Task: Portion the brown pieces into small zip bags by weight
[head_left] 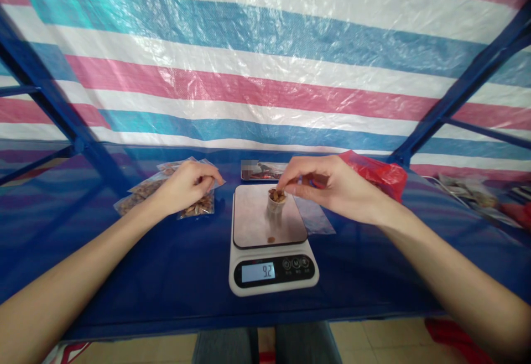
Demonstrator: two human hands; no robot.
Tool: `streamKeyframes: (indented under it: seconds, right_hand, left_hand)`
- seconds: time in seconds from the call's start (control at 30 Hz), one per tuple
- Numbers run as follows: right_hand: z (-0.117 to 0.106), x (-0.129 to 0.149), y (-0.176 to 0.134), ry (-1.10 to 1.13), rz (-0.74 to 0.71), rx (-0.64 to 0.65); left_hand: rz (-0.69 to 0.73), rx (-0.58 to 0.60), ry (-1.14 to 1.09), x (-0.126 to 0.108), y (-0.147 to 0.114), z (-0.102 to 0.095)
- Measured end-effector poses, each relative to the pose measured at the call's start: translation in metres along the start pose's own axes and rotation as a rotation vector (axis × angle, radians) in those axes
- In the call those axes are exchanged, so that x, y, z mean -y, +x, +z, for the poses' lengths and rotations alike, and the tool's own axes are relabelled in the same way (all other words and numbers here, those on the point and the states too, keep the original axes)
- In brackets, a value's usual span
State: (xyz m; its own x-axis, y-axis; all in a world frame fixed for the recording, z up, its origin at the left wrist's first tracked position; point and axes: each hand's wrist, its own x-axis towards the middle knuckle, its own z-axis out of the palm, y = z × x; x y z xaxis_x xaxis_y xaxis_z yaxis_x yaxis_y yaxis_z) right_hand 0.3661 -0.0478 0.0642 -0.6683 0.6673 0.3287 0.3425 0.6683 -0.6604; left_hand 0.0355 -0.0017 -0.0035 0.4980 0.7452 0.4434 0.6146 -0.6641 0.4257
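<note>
A kitchen scale point(249, 228) with a steel top and white body stands in the middle; its display point(258, 271) reads 9.2. On its plate is a small cup point(275, 206) heaped with small brown dried pieces point(275, 193). One loose brown piece point(271, 240) lies near the plate's front edge. My right hand point(317, 184) is closed in a pinch, fingertips at the cup's rim; what they hold, if anything, is too small to make out. Over clear plastic bags of brown pieces point(199, 207) at left, my left hand point(186, 186) is loosely curled, with nothing visible in it.
Behind the scale lies a phone point(263, 171). A red plastic bag point(379, 173) sits behind my right hand, and a flat clear bag point(317, 217) lies beside the scale. Blue metal bars point(452, 93) and striped sheeting point(249, 87) bound the blue table point(174, 275).
</note>
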Motion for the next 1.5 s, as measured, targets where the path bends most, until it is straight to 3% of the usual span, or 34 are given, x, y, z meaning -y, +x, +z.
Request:
streamKeyframes:
  seconds: [0.27,0.43,0.63,0.83,1.0,1.17,1.4,1.5]
  right_hand:
    - [0.043,0.019,-0.024,-0.406,-0.07,0.218]
    - [0.045,0.017,-0.02,-0.411,-0.086,0.238]
    - [0.017,0.011,-0.007,-0.398,-0.109,-0.064]
    - [0.005,-0.012,0.006,-0.358,-0.062,-0.037]
    - [-0.007,-0.019,0.004,-0.191,0.006,-0.152]
    - [-0.028,-0.038,-0.005,-0.229,0.057,-0.246]
    - [-0.067,-0.067,-0.033,-0.224,0.136,-0.687]
    - [-0.091,-0.079,-0.051,-0.207,0.205,-0.625]
  left_hand:
    - [0.0,0.011,0.013,-0.002,0.001,-0.001]
    - [-0.012,-0.004,0.016,-0.003,0.001,-0.002]
    - [-0.01,0.004,0.004,-0.001,0.0,-0.001]
    - [-0.015,0.003,0.014,0.0,0.0,-0.001]
    - [-0.02,-0.008,0.001,-0.001,0.0,-0.001]
    - [-0.036,-0.003,-0.008,-0.004,0.0,-0.002]
    - [-0.056,-0.017,0.0,-0.001,0.0,-0.002]
    - [-0.056,-0.031,0.004,-0.001,0.0,-0.003]
